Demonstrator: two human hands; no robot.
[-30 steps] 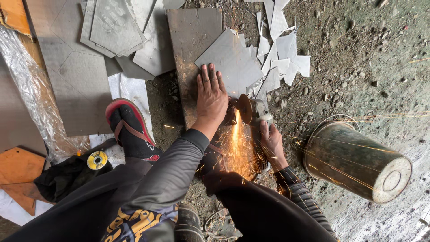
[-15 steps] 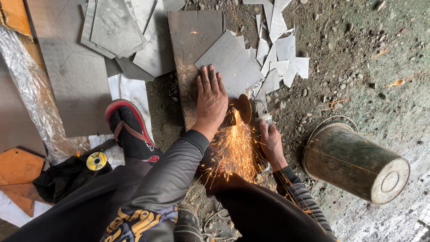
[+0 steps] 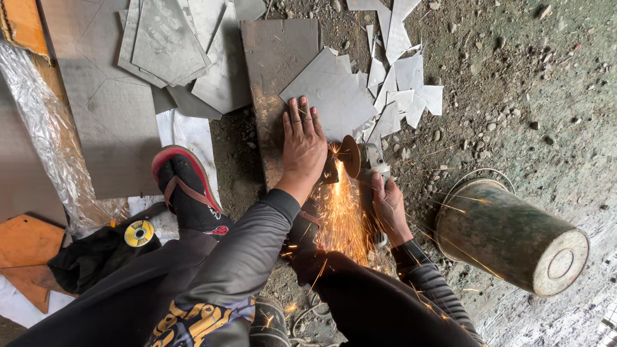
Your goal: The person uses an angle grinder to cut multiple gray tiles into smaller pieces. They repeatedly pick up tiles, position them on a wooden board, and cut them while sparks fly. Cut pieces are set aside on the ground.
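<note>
My left hand (image 3: 303,145) lies flat, fingers spread, on a long rusty metal plate (image 3: 277,61) on the ground. My right hand (image 3: 387,204) grips the body of an angle grinder (image 3: 365,164). Its spinning disc (image 3: 350,156) meets the plate's right edge just beside my left hand. Orange sparks (image 3: 340,215) stream down toward my legs. A grey sheet offcut (image 3: 334,93) rests on the plate just beyond my fingers.
Several cut grey sheet pieces (image 3: 398,90) lie scattered at the top right, and a stack (image 3: 177,45) at the top left. A metal bucket (image 3: 514,234) lies on its side at the right. My sandalled foot (image 3: 183,186) and a yellow cutting disc (image 3: 139,232) are at the left.
The grinder disc has crept a little farther up along the plate's edge. The spark stream keeps pouring toward my legs. My left hand stays flat on the plate.
</note>
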